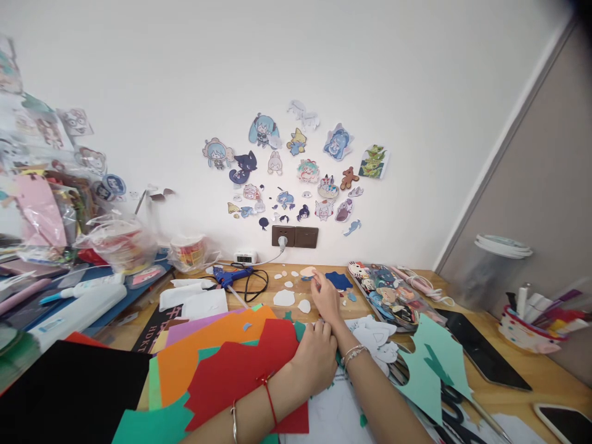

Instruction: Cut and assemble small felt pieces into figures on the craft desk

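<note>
My right hand [326,297] reaches to the back of the desk, thumb and fingertips pinched at a peach paper cutout [306,271]. White paper cutouts [283,298] and a dark blue paper piece [339,281] lie around it. My left hand [317,357] is closer to me, crossing near the right wrist. Its fingers are curled closed, and what they hold, if anything, is hidden. Beside its knuckles shows a bit of green paper [300,330]. Under the left forearm lies red paper [240,376], overlapping an orange sheet [194,357].
A blue glue gun [226,276] with a black cable lies at the back left. To the right are a pencil case [386,293], light green paper [437,357], black-handled scissors [451,407], a black tablet-like slab [485,350] and a pen holder [531,330]. Black paper [69,388] covers the front left.
</note>
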A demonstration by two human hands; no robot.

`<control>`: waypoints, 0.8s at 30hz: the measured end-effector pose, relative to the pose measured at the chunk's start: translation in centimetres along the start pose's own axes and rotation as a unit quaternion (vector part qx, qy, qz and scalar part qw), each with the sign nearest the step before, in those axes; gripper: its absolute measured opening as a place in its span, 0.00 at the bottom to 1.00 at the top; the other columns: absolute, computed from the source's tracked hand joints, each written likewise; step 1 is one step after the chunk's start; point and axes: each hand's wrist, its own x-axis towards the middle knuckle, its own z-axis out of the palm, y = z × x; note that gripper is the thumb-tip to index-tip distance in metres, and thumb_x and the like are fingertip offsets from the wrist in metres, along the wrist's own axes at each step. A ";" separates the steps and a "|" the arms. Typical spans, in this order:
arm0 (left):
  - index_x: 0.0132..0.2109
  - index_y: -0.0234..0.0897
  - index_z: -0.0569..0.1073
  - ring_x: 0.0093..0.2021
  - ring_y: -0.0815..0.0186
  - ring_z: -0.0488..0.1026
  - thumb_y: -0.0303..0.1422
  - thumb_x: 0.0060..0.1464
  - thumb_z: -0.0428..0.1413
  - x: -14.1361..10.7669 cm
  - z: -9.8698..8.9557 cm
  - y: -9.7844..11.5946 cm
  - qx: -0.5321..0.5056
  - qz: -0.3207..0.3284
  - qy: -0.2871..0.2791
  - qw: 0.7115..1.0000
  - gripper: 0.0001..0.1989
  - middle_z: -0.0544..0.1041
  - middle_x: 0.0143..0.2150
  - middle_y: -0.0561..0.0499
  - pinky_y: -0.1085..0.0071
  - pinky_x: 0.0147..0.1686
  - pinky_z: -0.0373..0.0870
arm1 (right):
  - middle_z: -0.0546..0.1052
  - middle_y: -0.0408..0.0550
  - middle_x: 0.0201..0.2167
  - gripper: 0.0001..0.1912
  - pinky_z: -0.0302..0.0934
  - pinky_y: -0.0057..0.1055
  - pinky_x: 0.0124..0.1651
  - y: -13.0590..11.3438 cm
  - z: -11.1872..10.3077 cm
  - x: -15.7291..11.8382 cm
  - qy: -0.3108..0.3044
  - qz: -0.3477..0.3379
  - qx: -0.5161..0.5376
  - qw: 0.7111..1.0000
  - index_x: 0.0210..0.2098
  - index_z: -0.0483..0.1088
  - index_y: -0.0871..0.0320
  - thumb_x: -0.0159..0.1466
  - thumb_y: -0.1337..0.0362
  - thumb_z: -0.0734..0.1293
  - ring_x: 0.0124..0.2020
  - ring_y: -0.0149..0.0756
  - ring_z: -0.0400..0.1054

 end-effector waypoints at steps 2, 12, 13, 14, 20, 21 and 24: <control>0.43 0.32 0.67 0.42 0.62 0.68 0.37 0.56 0.50 0.0 0.0 0.0 0.000 0.001 -0.001 1.000 0.13 0.69 0.42 0.46 0.62 0.38 0.68 | 0.72 0.47 0.38 0.11 0.64 0.37 0.41 0.0 0.0 0.0 -0.006 0.001 -0.006 1.000 0.43 0.66 0.61 0.64 0.62 0.59 0.38 0.34 0.68; 0.43 0.32 0.67 0.42 0.62 0.68 0.37 0.56 0.50 0.0 -0.2 0.0 -0.003 0.004 -0.001 1.000 0.12 0.69 0.42 0.47 0.62 0.38 0.68 | 0.71 0.44 0.31 0.10 0.63 0.34 0.38 -0.6 -0.5 -0.1 -0.015 0.008 -0.053 0.998 0.34 0.67 0.62 0.63 0.60 0.60 0.34 0.31 0.66; 0.43 0.32 0.67 0.42 0.62 0.68 0.37 0.56 0.50 0.0 -0.2 0.0 -0.003 0.004 -0.001 1.000 0.12 0.69 0.42 0.47 0.62 0.38 0.68 | 0.71 0.44 0.31 0.10 0.63 0.34 0.37 -0.6 -0.4 -0.1 -0.017 0.009 -0.055 0.998 0.35 0.67 0.62 0.63 0.61 0.60 0.33 0.31 0.66; 0.43 0.32 0.67 0.42 0.62 0.68 0.37 0.56 0.50 0.0 -0.1 0.0 -0.004 0.004 -0.002 1.000 0.12 0.69 0.42 0.47 0.62 0.38 0.68 | 0.71 0.44 0.31 0.10 0.63 0.34 0.37 -0.5 -0.4 -0.1 -0.020 0.011 -0.056 0.998 0.35 0.67 0.62 0.63 0.61 0.60 0.33 0.31 0.66; 0.44 0.32 0.67 0.42 0.62 0.68 0.37 0.56 0.50 0.0 -0.1 0.1 -0.004 0.004 -0.003 1.000 0.13 0.69 0.42 0.47 0.62 0.38 0.68 | 0.71 0.44 0.31 0.10 0.63 0.34 0.36 -0.1 -0.1 0.0 -0.036 0.025 -0.058 0.997 0.37 0.66 0.62 0.63 0.61 0.60 0.32 0.31 0.66; 0.44 0.32 0.67 0.42 0.62 0.68 0.37 0.56 0.50 0.0 -0.1 0.0 -0.005 0.003 -0.003 1.000 0.13 0.69 0.42 0.47 0.62 0.38 0.68 | 0.71 0.44 0.32 0.10 0.63 0.34 0.37 -0.1 -0.1 0.0 -0.040 0.026 -0.058 0.997 0.37 0.66 0.62 0.63 0.61 0.60 0.33 0.31 0.67; 0.44 0.32 0.67 0.42 0.62 0.68 0.37 0.56 0.50 0.0 0.0 0.0 -0.005 0.002 -0.002 1.000 0.13 0.69 0.42 0.46 0.62 0.38 0.68 | 0.71 0.45 0.34 0.11 0.63 0.35 0.38 0.1 0.0 0.0 -0.053 0.029 -0.057 0.997 0.39 0.66 0.62 0.63 0.60 0.60 0.34 0.32 0.67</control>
